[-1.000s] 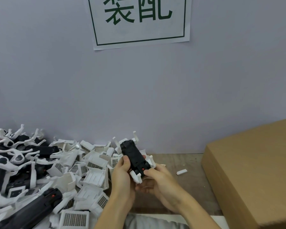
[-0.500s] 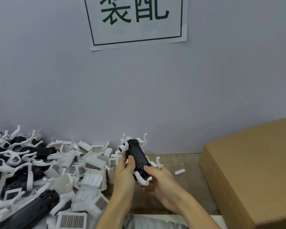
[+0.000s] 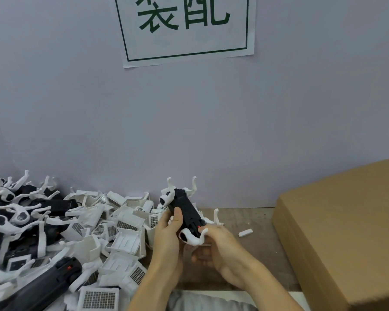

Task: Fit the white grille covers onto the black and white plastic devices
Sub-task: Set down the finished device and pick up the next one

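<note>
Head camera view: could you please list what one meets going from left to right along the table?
Black and white devices → white grille covers → left hand → right hand → small white piece → cardboard box.

On the desk (image 3: pixel 252 223), a heap of grille covers (image 3: pixel 121 230) and devices (image 3: pixel 20 221) fills the left edge, a cardboard box (image 3: pixel 341 227) sits at the right edge, a small loose piece (image 3: pixel 245 233) lies between them, and a sign (image 3: pixel 184 28) hangs on the wall behind.
</note>
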